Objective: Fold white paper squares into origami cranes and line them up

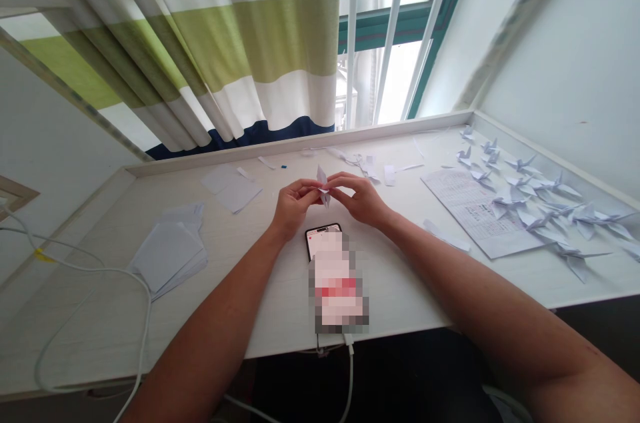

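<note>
Head view: your left hand (295, 206) and your right hand (365, 199) meet above the pale, whitish tabletop (270, 319), both with fingertips drawn narrow on one small, pointed piece of folded white paper (323, 179). The two-sided pinch probably serves to steady so light a piece and keep its creases pressed together. The piece lies directly between the two sets of fingertips, touching both, one point directed away from you and the other toward you; its finer folds are too small and too covered by your fingers to make out with confidence.

Just on your side of the hands lies a dark-edged smartphone (320, 243), screen up, its white charging cable (350, 369) running over the desk edge; the position presumably keeps the screen readable between your forearms. To the left, a stack of plain white paper sheets (167, 253) rests within apparent reach of your left hand. To the right, well apart from the held piece, a cluster of folded white paper birds (545, 217) stands partly upon a printed white sheet (465, 209), seemingly grouped there to leave working room.
</note>
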